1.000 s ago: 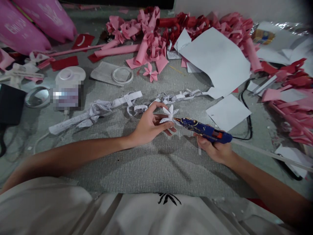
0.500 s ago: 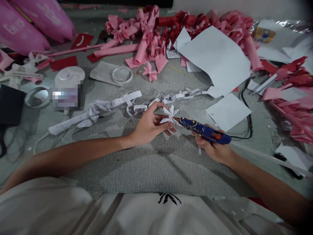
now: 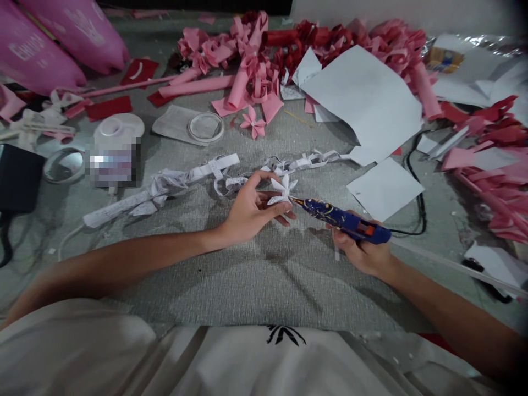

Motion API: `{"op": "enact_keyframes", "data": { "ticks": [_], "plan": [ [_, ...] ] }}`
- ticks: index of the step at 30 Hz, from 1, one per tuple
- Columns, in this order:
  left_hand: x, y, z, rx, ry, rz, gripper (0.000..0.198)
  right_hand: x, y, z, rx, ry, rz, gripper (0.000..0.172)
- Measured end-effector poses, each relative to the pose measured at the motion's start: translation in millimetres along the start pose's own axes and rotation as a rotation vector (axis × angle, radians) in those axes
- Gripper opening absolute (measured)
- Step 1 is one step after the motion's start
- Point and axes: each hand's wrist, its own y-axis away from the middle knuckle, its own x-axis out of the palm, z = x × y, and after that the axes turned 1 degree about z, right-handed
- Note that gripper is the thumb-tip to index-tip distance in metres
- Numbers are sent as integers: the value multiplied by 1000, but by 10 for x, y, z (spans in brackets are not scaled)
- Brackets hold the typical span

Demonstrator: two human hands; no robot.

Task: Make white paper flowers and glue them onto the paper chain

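Observation:
Between the thumb and fingers of my left hand (image 3: 253, 212) is a white paper flower (image 3: 284, 190) with pointed petals. My right hand (image 3: 365, 250) is wrapped around a blue hot glue gun (image 3: 344, 220) with an orange-red part on its side. The nozzle points left, right beside the flower; whether it touches a petal I cannot tell. Just beyond my left hand lies a chain of white paper loops (image 3: 307, 161). To the left, a rolled white paper stick (image 3: 124, 209) carries folded paper pieces.
Pink and red paper pieces (image 3: 256, 71) line the back. White sheets (image 3: 367, 99) lie behind the glue gun, whose black cord (image 3: 421, 203) curves to its right. A small pink flower (image 3: 253, 123), a tape roll (image 3: 205, 127) and pink bottles (image 3: 37, 49) are at the left and centre.
The paper flower has turned in my left hand, so its petals show more fully. The glue gun's tip sits slightly farther right, and both hands have otherwise hardly moved.

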Motion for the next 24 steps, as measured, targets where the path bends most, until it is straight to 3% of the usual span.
{"op": "enact_keyframes", "data": {
  "ticks": [16,24],
  "plan": [
    [11,1,-7,-9,15,31,53,9,-19,14,-19,-92,15,46],
    [9,7,4,-17,4,28,53,-3,-7,-1,-5,-103,67,40]
  ]
}}
